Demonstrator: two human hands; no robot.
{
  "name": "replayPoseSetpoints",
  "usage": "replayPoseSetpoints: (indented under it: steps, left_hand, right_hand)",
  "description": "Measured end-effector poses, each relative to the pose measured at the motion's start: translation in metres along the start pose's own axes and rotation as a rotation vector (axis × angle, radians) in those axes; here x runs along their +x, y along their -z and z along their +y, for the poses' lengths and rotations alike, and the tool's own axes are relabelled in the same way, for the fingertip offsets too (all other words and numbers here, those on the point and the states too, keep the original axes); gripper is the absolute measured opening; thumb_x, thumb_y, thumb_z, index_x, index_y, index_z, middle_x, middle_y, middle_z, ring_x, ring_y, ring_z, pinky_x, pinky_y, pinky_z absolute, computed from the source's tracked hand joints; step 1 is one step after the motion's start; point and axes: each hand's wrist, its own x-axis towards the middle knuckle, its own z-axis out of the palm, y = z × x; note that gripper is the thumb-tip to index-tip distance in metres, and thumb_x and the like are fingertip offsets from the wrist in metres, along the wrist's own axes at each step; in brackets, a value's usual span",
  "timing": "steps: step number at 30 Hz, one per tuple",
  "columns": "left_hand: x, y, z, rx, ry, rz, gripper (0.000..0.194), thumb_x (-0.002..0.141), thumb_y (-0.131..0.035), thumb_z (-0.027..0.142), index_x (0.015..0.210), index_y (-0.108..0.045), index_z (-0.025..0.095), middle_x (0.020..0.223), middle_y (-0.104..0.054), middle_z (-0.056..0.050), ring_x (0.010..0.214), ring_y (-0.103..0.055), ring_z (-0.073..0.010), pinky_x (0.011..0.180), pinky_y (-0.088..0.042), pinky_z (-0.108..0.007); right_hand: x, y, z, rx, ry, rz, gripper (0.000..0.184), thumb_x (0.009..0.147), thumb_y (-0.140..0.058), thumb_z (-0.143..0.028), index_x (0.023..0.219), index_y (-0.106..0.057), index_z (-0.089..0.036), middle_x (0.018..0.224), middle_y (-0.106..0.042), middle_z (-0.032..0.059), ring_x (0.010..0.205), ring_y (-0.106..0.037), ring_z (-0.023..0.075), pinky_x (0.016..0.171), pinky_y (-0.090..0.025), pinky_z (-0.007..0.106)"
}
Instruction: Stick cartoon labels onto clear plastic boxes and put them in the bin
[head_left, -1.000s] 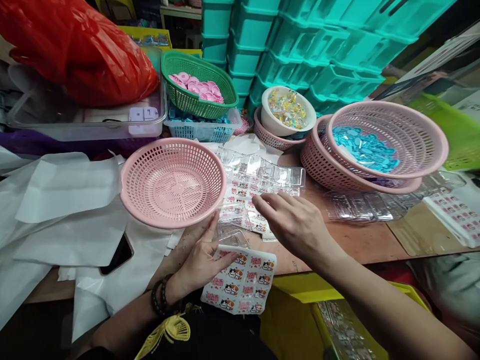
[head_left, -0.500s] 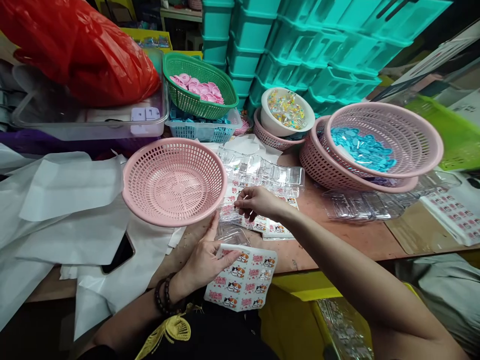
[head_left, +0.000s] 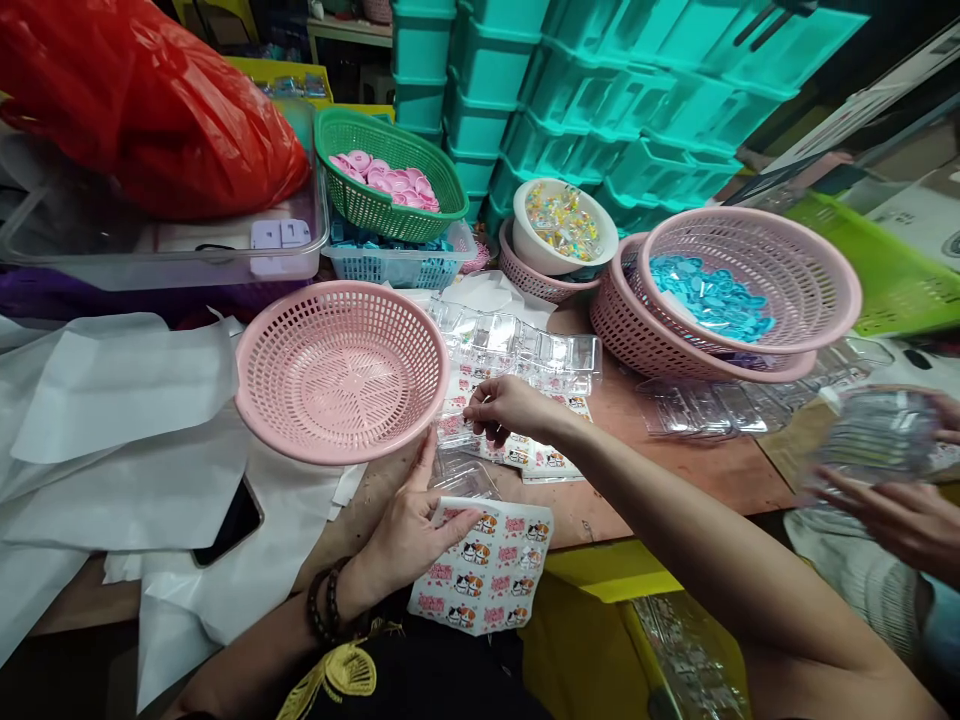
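Observation:
My left hand [head_left: 411, 520] rests on a printed cat-sticker card [head_left: 487, 565] at the table's front edge, thumb raised beside a small clear blister shell [head_left: 461, 470], fingers pressing the card. My right hand [head_left: 504, 406] is closed in a pinch on a clear blister shell lying on the pile of printed cards [head_left: 536, 452], just right of the empty pink basket [head_left: 341, 370]. A stack of clear blister trays [head_left: 517, 345] lies behind it.
Pink baskets [head_left: 750, 285] with blue pieces stand at right, a white bowl [head_left: 562, 225] of mixed pieces and a green basket [head_left: 390, 180] of pink pieces behind. White paper sheets [head_left: 127, 420] and a phone [head_left: 229, 520] lie left. Another person's hand [head_left: 892, 510] holds clear trays at far right.
My right hand drew back from a flat reach and closed into a pinch on a blister shell. Another person's hand with clear trays came in at the far right. My left hand stayed.

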Motion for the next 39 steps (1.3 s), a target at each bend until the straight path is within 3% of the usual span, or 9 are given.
replayPoseSetpoints:
  steps: [6, 13, 18, 21, 24, 27, 30, 35, 39]
  left_hand:
    - [0.006, -0.001, 0.0, 0.191, -0.186, 0.033, 0.022, 0.089, -0.067, 0.034, 0.075, -0.076, 0.019, 0.166, -0.018, -0.001, 0.153, -0.01, -0.0371, 0.123, -0.02, -0.058]
    - [0.012, 0.009, 0.007, 0.192, -0.102, -0.076, 0.029, 0.089, -0.065, 0.041, 0.076, -0.078, 0.019, 0.165, -0.018, -0.001, 0.152, -0.018, -0.0318, 0.123, -0.026, -0.051]
    - [0.013, 0.016, 0.012, 0.156, -0.076, -0.075, 0.03, 0.088, -0.065, 0.043, 0.073, -0.077, 0.02, 0.163, -0.026, -0.001, 0.152, -0.02, -0.0325, 0.122, -0.027, -0.05]
    - [0.011, 0.018, 0.013, 0.108, -0.099, -0.05, 0.029, 0.089, -0.063, 0.044, 0.081, -0.079, 0.021, 0.163, -0.027, 0.0, 0.152, -0.02, -0.0321, 0.122, -0.026, -0.051]
    - [0.005, 0.019, 0.016, 0.07, -0.12, 0.006, 0.028, 0.09, -0.063, 0.042, 0.086, -0.08, 0.021, 0.16, -0.036, -0.003, 0.151, -0.024, -0.0319, 0.123, -0.025, -0.051]
    - [-0.005, 0.018, 0.018, -0.005, -0.099, 0.069, 0.028, 0.093, -0.06, 0.042, 0.095, -0.078, 0.02, 0.139, -0.063, -0.009, 0.13, -0.057, -0.0283, 0.11, -0.047, -0.043]
    - [-0.016, 0.019, 0.02, 0.027, -0.071, 0.117, 0.031, 0.093, -0.059, 0.044, 0.106, -0.073, 0.019, 0.107, -0.076, -0.008, 0.096, -0.073, -0.023, 0.088, -0.06, -0.036]
    - [-0.028, 0.024, 0.04, 0.419, -0.397, 0.346, 0.073, 0.074, -0.079, 0.053, 0.136, -0.054, 0.023, 0.138, -0.059, -0.013, 0.126, -0.057, -0.0314, 0.106, -0.048, -0.047]
    - [-0.025, 0.024, 0.06, 0.495, -0.344, 0.024, 0.048, 0.073, -0.079, 0.054, 0.109, -0.072, 0.024, 0.11, -0.074, -0.007, 0.103, -0.067, -0.0277, 0.096, -0.049, -0.044]
  right_hand:
    - [-0.001, -0.002, -0.004, -0.115, -0.002, 0.047, 0.026, 0.081, -0.066, -0.007, 0.06, -0.054, -0.017, 0.048, -0.06, -0.0008, 0.037, -0.055, 0.0093, 0.037, -0.048, 0.022]
    - [-0.009, -0.009, -0.009, -0.535, 0.042, 0.148, 0.014, 0.082, -0.071, -0.026, 0.079, -0.063, -0.016, 0.061, -0.067, 0.0067, 0.051, -0.064, 0.0189, 0.048, -0.05, 0.03]
    - [-0.016, 0.009, 0.005, -0.817, 0.075, 0.394, 0.051, 0.081, -0.072, -0.041, 0.119, -0.059, -0.01, 0.104, -0.071, 0.0211, 0.098, -0.068, 0.0338, 0.078, -0.051, 0.039]
    - [-0.039, 0.023, 0.023, -0.647, 0.131, 0.412, 0.042, 0.087, -0.063, -0.043, 0.114, -0.06, -0.012, 0.101, -0.071, 0.0165, 0.092, -0.066, 0.0284, 0.077, -0.049, 0.037]
    - [-0.077, 0.022, 0.046, -0.359, 0.329, 0.167, 0.044, 0.076, -0.074, -0.051, 0.104, -0.063, -0.019, 0.101, -0.069, 0.0079, 0.089, -0.063, 0.0222, 0.076, -0.049, 0.032]
    - [-0.11, 0.007, 0.07, -0.079, 0.323, -0.022, 0.048, 0.064, -0.082, -0.054, 0.091, -0.063, -0.019, 0.087, -0.065, 0.0014, 0.078, -0.06, 0.0171, 0.067, -0.048, 0.028]
    - [-0.128, -0.01, 0.089, 0.182, 0.299, 0.086, 0.044, 0.069, -0.079, -0.055, 0.085, -0.058, -0.019, 0.073, -0.057, -0.0029, 0.065, -0.055, 0.0127, 0.059, -0.045, 0.026]
    - [-0.143, -0.027, 0.1, 0.019, 0.386, 0.19, 0.024, 0.08, -0.072, -0.041, 0.08, -0.06, -0.019, 0.073, -0.063, -0.0002, 0.066, -0.056, 0.0136, 0.058, -0.044, 0.025]
    - [-0.151, -0.034, 0.106, -0.048, 0.417, 0.176, 0.027, 0.085, -0.066, -0.043, 0.072, -0.062, -0.019, 0.065, -0.059, -0.001, 0.061, -0.053, 0.0129, 0.055, -0.042, 0.024]
